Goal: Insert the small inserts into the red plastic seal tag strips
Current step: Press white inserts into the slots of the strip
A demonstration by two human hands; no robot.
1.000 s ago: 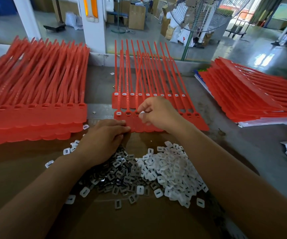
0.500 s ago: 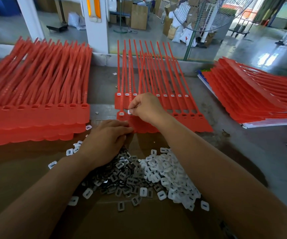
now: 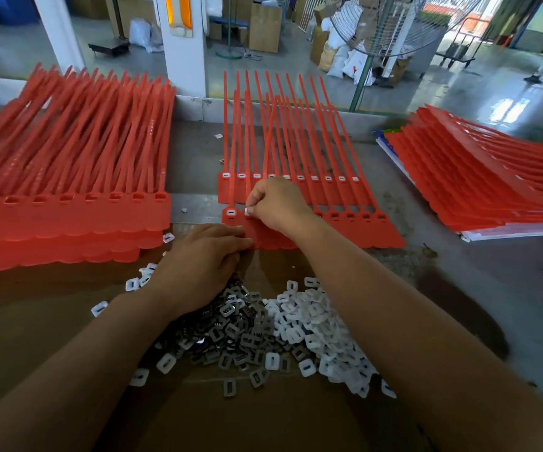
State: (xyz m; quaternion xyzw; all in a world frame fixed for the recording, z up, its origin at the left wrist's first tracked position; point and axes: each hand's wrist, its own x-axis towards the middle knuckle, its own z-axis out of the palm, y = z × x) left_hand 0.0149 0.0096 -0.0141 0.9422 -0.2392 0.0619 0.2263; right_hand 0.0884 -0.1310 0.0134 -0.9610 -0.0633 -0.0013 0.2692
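Insert: a white insert (image 3: pixel 249 211) is between the thumb and forefinger of my right hand (image 3: pixel 279 207), right at the second socket from the left on the front strip (image 3: pixel 377 230). My fingers cover most of it, so I cannot tell whether it is fully in.
Right hand: pinching that insert, with the other fingers curled under and the knuckles up. The wrist crosses the strip's flat tags.
Left hand: my left hand (image 3: pixel 198 265) lies palm down with the fingers loosely stretched together. The tips touch the near edge of the front strip, just below the pinch. Anything under the palm is hidden.
Front strip: joined red tags lying flat, tails pointing away from me. The leftmost socket holds a seated insert (image 3: pixel 231 212). The sockets right of my hand look dark, and those under the hand are hidden.
Back strip: the back strip (image 3: pixel 231 190) lies just beyond, and every socket I can see shows white.
Piles: the grey pile (image 3: pixel 240 324) lies under and beside my left wrist. It touches the white pile (image 3: pixel 315 324), which lies between my forearms. Both are on brown card (image 3: pixel 263 419), with loose pieces around them.
Stacks: the left stack (image 3: pixel 67 216) is near my left hand and cut off at the frame edge. The right stack (image 3: pixel 475 190) is well apart on the table (image 3: pixel 459 288), blurred and also cut off.
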